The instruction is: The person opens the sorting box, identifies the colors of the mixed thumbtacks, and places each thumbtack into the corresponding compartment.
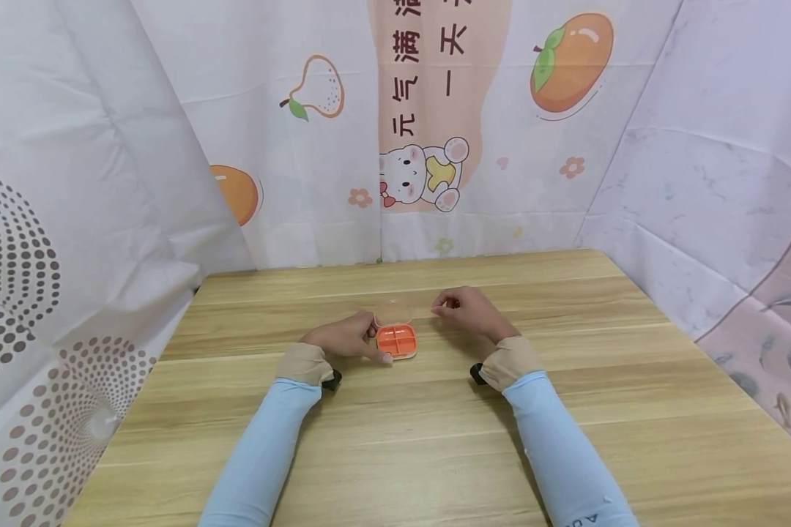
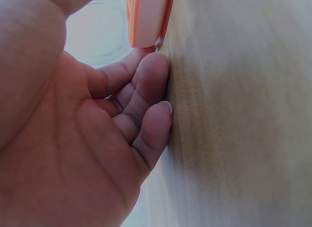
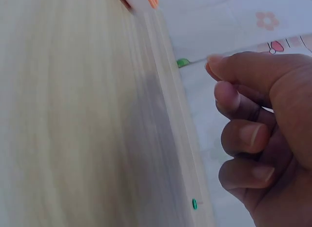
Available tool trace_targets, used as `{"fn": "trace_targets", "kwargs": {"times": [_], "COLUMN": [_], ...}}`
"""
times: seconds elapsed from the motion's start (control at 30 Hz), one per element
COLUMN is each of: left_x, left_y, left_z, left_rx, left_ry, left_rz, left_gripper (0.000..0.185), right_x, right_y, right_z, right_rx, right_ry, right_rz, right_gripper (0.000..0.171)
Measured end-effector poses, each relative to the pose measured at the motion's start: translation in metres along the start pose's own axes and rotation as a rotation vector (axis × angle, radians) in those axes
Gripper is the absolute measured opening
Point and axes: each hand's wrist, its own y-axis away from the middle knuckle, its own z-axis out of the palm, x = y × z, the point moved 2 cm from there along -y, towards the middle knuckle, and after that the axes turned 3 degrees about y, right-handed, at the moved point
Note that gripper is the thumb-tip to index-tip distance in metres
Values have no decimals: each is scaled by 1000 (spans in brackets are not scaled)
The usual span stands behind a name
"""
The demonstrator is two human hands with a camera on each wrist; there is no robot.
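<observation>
An orange pill box (image 1: 396,341) with several small compartments lies on the wooden table, its clear lid (image 1: 393,313) tipped back. At its left side my left hand (image 1: 346,335) grips it, the thumb along the front edge and the fingers behind. In the left wrist view, the orange and white side of the box shows past the curled fingertips of the left hand (image 2: 107,114). To the right of the box and apart from it, my right hand (image 1: 471,311) is just above the table. Its fingers (image 3: 243,136) are loosely bent, with nothing visible between them.
The wooden table (image 1: 395,439) runs back to a printed white curtain (image 1: 316,183). More curtain hangs at the left and right. In the right wrist view a small green oval spot (image 3: 194,204) shows near the table's far edge; what it is cannot be told.
</observation>
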Motion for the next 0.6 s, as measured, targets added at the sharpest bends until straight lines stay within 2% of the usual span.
{"fn": "trace_targets", "kwargs": {"times": [0.6], "left_x": [1], "left_y": [1], "left_z": [0], "left_rx": [-4], "left_ry": [15], "left_rz": [7], "left_gripper": [60], "right_x": [36], "right_y": [15], "right_z": [-24], "right_rx": [150], "right_ry": [36], "right_rz": [139], "right_gripper": [17]}}
